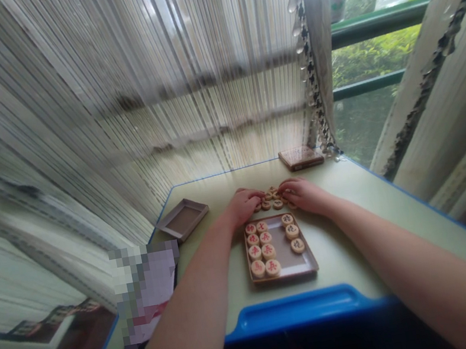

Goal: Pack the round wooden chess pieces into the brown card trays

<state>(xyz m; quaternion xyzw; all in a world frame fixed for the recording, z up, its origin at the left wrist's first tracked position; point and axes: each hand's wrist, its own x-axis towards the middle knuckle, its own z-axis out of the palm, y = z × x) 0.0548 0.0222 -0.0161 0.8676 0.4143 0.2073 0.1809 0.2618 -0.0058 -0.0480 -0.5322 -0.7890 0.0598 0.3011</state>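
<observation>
A tight cluster of loose round wooden Chinese chess pieces point(278, 204) lies on the table between my hands. My left hand point(243, 204) curves its extended fingers against the cluster's left side. From the other side, my right hand point(304, 194) reaches in, fingertips touching pieces; its fingers partly cover some. Neither hand visibly grips a piece. Nearer to me sits a shallow open box tray point(280, 253). Two columns of red-marked pieces point(268, 251) fill its left part, and three dark-marked pieces point(292, 231) form a column along its right side.
An empty-looking box lid point(184, 218) lies at the left of the pale table point(343, 263). A flat brown box point(301, 157) is at the back right. A blurred-out flat item point(155, 293) lies at the left edge. String curtains point(197, 72) hang behind the table.
</observation>
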